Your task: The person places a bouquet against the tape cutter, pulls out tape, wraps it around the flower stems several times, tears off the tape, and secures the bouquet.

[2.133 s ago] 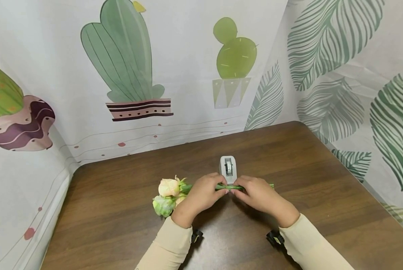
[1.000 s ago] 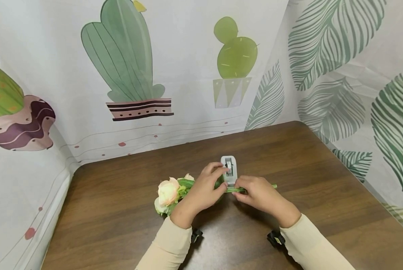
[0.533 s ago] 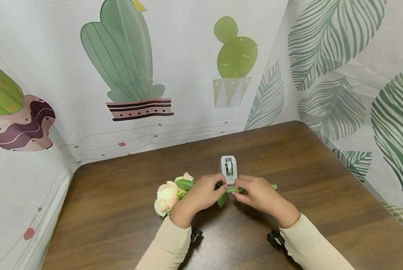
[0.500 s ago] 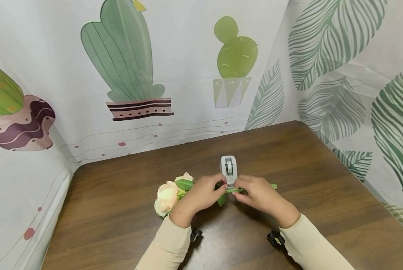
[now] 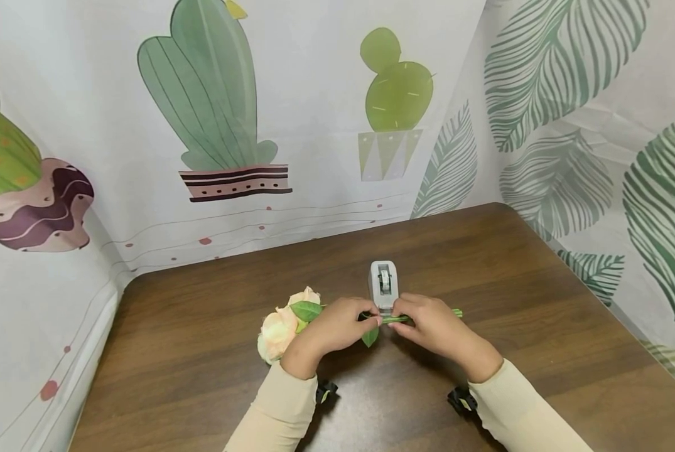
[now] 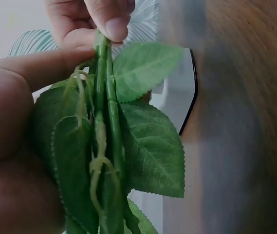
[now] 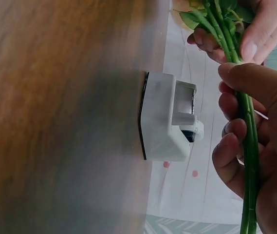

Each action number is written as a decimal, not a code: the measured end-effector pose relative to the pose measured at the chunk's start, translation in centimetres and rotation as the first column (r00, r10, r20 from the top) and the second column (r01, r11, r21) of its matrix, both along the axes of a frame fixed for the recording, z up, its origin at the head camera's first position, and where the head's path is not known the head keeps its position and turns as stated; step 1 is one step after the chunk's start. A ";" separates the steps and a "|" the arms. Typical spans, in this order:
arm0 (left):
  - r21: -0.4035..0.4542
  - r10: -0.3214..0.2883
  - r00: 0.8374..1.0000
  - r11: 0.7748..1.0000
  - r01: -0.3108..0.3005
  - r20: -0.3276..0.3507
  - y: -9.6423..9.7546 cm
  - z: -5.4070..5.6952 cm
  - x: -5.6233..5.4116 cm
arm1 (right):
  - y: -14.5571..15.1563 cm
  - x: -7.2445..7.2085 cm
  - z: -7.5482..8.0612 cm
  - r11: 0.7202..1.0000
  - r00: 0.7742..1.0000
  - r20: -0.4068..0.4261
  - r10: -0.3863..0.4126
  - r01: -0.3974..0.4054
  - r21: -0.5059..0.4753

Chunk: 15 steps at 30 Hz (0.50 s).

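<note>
A bunch of roses (image 5: 279, 331) with pale peach heads lies across the front of the person, heads to the left and stems to the right. The left hand (image 5: 341, 323) pinches the green stems (image 7: 249, 146) between thumb and fingers, close to the lower leaves (image 6: 153, 146). Just to its right, the right hand (image 5: 434, 325) grips the same stems, fingers curled round them in the right wrist view. Thumb tips of both hands come near each other on the stems. A white tape dispenser (image 5: 383, 285) stands directly behind the hands.
The dispenser's toothed cutting edge (image 7: 193, 101) faces the hands. All this is over a brown wooden table (image 5: 201, 358), backed by a cloth (image 5: 314, 125) printed with cacti and leaves. Black camera straps (image 5: 463, 400) sit at the wrists.
The left hand reached toward the dispenser with raised fingers, then came back onto the stems. The bunch has turned, so a leaf now hangs below the left hand. The right hand kept its grip.
</note>
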<state>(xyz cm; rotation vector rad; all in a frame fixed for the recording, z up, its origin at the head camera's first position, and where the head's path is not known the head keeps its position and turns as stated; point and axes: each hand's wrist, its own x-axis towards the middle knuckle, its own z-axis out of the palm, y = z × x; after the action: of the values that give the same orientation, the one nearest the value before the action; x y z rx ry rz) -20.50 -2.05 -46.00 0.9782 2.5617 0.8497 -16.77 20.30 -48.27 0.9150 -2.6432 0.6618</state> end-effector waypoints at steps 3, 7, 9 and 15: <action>0.000 0.002 1.000 1.000 -0.002 -0.023 0.0 0.1 0.0 | -0.1 0.0 -0.1 1.000 1.000 -0.006 -0.008 0.008 0.006; 0.000 0.016 0.999 1.000 -0.016 -0.051 0.2 0.1 0.2 | -0.2 0.0 -0.1 1.000 1.000 -0.016 -0.019 0.019 0.009; 0.002 0.023 0.998 1.000 -0.023 -0.066 0.3 0.1 0.2 | -0.2 0.1 0.0 0.999 0.999 -0.006 -0.032 0.032 0.012; 0.002 0.040 0.994 0.999 -0.040 -0.100 0.8 -0.3 0.3 | -0.2 0.4 0.3 0.997 0.995 0.071 -0.068 0.066 0.036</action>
<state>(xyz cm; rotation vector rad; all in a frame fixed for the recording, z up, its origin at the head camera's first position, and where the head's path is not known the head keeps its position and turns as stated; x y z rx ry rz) -20.23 -1.29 -46.26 0.9969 2.6733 0.8316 -16.42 20.07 -47.98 0.8225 -2.7432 0.6472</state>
